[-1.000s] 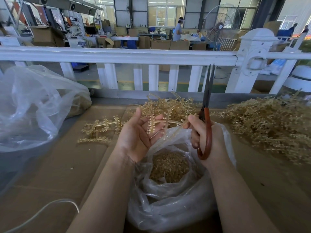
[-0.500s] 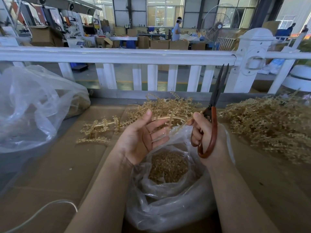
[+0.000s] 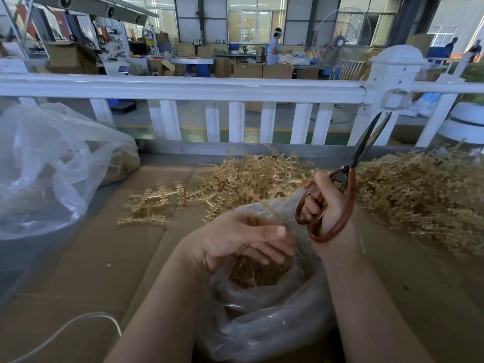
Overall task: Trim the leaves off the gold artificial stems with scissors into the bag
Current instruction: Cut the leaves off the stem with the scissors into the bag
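At far left on the cardboard top [image 3: 86, 258], a big bag [image 3: 47, 163] of thin, crinkled clear film lay slumped, with a tan mass dimly visible through its right side. A white cord [image 3: 65, 328] curved across the near-left corner. Right of the big bag, a few loose stems [image 3: 154, 200] lay flat: gold, stiff-looking plastic, each rib edged with short, bead-like leaves. Behind them a tangled mound [image 3: 251, 174] of the same stems rose against a white railing [image 3: 183, 87] of smooth round bar and square pickets.

Centre, the left hand [image 3: 241, 239] hovered palm-down over the mouth of the bag [image 3: 264, 328], fingers loosely curled and blurred; whether they held anything could not be told. That bag was glossy, wrinkled clear plastic, its mouth open, holding a heap of small gold trimmings [image 3: 259, 271].

Just right, the right hand [image 3: 324, 208] gripped the scissors [image 3: 348, 184] through rounded red-brown loop handles, thumb extended toward the pivot. Long dark narrow blades pointed up and to the right, tips slightly parted. A thin stem [image 3: 288, 186] ran from the thumb toward the mound.

Far right, a dense, bristly pile [image 3: 419, 197] of gold stems covered the cardboard.
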